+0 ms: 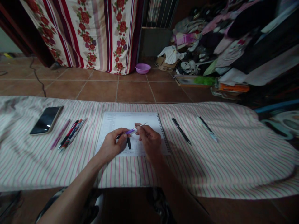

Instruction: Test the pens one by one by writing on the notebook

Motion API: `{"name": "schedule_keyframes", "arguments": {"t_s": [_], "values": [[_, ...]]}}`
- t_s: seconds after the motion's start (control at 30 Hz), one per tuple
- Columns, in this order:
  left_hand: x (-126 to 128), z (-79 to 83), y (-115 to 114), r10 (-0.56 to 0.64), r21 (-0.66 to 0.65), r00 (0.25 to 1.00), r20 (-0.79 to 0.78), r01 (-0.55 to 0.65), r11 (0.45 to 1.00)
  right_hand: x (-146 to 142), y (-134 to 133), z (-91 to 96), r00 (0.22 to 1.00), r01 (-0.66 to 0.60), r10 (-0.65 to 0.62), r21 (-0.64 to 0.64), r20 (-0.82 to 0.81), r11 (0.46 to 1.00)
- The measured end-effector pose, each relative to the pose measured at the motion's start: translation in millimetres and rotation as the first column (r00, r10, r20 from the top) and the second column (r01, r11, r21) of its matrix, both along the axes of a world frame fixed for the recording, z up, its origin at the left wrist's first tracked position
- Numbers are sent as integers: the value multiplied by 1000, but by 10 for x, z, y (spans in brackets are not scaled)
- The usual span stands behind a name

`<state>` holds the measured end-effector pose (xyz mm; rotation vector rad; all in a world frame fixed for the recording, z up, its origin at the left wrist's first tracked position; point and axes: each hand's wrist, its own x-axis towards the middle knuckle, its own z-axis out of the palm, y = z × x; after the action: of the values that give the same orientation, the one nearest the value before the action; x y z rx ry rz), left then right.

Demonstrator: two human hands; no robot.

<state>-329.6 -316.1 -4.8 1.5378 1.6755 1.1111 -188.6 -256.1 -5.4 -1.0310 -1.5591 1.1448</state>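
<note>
Over a spiral notebook (130, 117) with writing on its page, my left hand (112, 143) pinches the purple barrel of a pen (130, 131). At the pen's thin white end, my right hand (151, 141) closes thumb and fingers; whether that end is a separate refill I cannot tell. The white tip points up and to the right. A short black piece (129, 143), perhaps a pen cap, shows just below the barrel beside my left fingertips; its upper end is partly hidden.
On the striped cloth (221, 168), a black pen (181, 131) and a light-coloured pen (208, 128) lie to the right. Several pens (71, 135) and a phone (46, 120) lie to the left. Beyond are a purple basin (143, 68) and piled clothes (201, 40).
</note>
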Motion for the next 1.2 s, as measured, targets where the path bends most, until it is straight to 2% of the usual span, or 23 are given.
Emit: {"name": "schedule_keyframes", "arguments": {"t_s": [0.17,0.27,0.47,0.83,1.1,1.2], "values": [[-2,3,5,11,16,1000,24,-12,1000,-1,-1,10,1000,24,-24,12,0,1000],[-1,7,11,31,9,998,55,-31,999,12,-6,33,999,37,-39,64,32,997],[6,-15,14,11,23,1000,-12,-11,1000,23,-12,58,994,33,-50,175,93,984],[-7,-16,13,9,12,1000,-1,-9,1000,4,-11,-1,998,22,-26,73,61,997],[-14,-43,18,39,28,999,-16,-39,999,27,-32,82,997,40,-50,147,67,988],[-15,-43,15,52,26,998,-23,-51,998,32,-19,68,995,65,-75,134,70,989]]}}
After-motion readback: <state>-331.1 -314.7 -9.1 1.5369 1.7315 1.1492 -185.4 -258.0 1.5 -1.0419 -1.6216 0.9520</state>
